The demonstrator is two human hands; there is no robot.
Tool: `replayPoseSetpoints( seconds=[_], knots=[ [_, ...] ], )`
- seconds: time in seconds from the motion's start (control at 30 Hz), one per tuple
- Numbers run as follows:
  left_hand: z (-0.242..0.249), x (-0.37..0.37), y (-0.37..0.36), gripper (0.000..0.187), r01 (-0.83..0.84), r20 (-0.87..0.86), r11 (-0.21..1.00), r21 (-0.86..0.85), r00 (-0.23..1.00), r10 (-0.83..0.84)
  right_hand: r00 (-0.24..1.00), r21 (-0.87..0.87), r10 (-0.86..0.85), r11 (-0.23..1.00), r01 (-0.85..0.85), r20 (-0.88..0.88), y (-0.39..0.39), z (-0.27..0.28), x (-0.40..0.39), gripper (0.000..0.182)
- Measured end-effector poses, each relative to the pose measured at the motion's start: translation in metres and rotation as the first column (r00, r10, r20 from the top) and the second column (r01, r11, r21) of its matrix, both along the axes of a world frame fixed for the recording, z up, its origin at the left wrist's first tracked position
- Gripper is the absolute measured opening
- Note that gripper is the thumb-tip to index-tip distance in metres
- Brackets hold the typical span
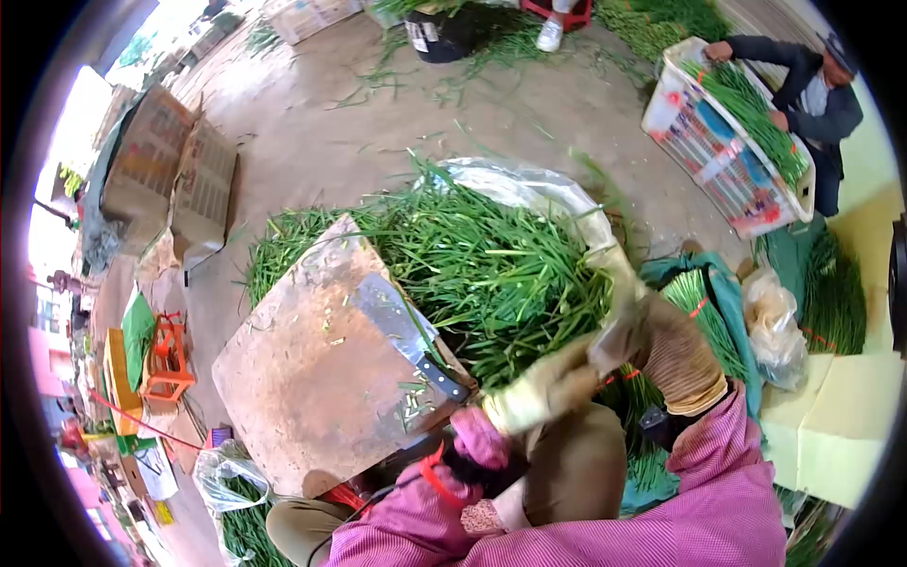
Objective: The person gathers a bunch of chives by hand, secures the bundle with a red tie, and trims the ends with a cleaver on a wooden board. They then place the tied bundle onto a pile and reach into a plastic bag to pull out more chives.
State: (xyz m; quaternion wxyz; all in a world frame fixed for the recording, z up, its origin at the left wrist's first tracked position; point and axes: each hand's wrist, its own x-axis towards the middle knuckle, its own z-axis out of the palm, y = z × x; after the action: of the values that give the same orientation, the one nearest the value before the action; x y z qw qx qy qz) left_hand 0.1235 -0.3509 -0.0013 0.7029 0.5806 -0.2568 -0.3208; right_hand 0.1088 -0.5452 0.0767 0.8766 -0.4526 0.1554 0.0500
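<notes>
My left hand [540, 386], in a pale glove, is blurred by motion in front of my knees, its fingers smeared. My right hand [673, 352], in a brownish glove, is beside it on the right, its fingers bent toward the plastic; whether it grips anything is unclear. A big heap of cut green stalks [491, 274] lies just beyond my hands, with clear plastic [529, 184] along its far edge. A cleaver [402, 326] with a black handle rests on the worn board [302, 369] left of my hands. Banded green stalks [692, 300] lie on teal cloth at the right.
At the upper right a person [812, 99] handles stalks in a large crate [704, 142]. Cardboard boxes [203, 189] and an orange stool [168, 359] are at the left. A black bucket [439, 36] stands at the back. A clear bag [775, 326] lies at the right.
</notes>
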Motion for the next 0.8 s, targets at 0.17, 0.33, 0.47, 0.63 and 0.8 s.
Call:
replayPoseSetpoints(
  seconds=[0.17,0.33,0.47,0.63,0.8],
  knots=[
    [0.013,-0.05,0.03,0.022,-0.199,-0.293,0.952,0.231,0.919,0.263,0.577,-0.861,0.73,-0.03,-0.508,-0.366,0.006,0.013,0.056,0.034],
    [0.002,-0.071,0.057,0.028,-0.239,-0.223,0.945,0.222,0.931,0.288,0.873,-0.896,0.313,-0.367,-0.251,-0.373,0.057,-0.033,0.212,0.038],
    [-0.016,-0.075,0.08,0.031,-0.196,-0.319,0.96,0.198,0.913,0.253,0.854,-0.612,0.26,-0.787,-0.083,-0.45,0.093,-0.181,0.299,0.051],
    [-0.032,-0.077,0.101,0.029,-0.188,-0.488,0.981,0.049,0.852,0.188,0.899,-0.549,0.192,-0.834,-0.063,-0.394,0.126,-0.274,0.377,0.042],
    [-0.044,-0.086,0.105,0.033,-0.017,-0.49,0.987,0.159,0.866,0.094,0.802,-0.795,0.511,-0.602,0.078,-0.309,0.178,-0.165,0.397,0.03]
  ],
)
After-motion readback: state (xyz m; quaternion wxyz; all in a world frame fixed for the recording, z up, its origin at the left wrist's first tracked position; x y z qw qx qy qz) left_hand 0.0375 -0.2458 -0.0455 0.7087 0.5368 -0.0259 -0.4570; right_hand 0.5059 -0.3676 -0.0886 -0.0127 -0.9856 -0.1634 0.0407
